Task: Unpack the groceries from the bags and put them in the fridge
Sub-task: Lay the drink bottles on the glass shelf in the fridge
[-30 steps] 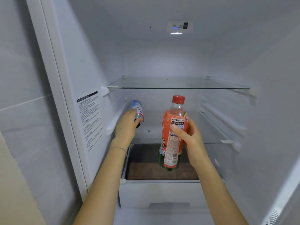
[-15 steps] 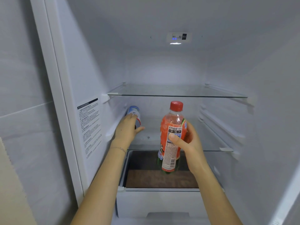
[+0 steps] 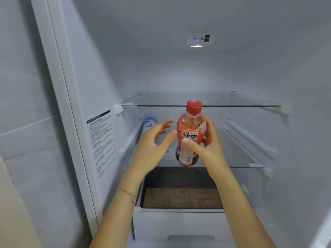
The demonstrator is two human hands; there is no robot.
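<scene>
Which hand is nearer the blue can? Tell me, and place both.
Left. The left hand is just in front of the blue can, fingers spread; the right hand is farther right, gripping the red bottle.

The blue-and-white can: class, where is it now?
Head view, left of centre: the can is by the fridge's left wall, below the upper glass shelf, just behind the left hand.

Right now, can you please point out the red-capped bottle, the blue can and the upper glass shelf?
red-capped bottle [image 3: 188,126], head view, orange body above the label.
blue can [image 3: 150,123], head view, its visible upper part.
upper glass shelf [image 3: 247,105], head view, front edge, right of the bottle.
</scene>
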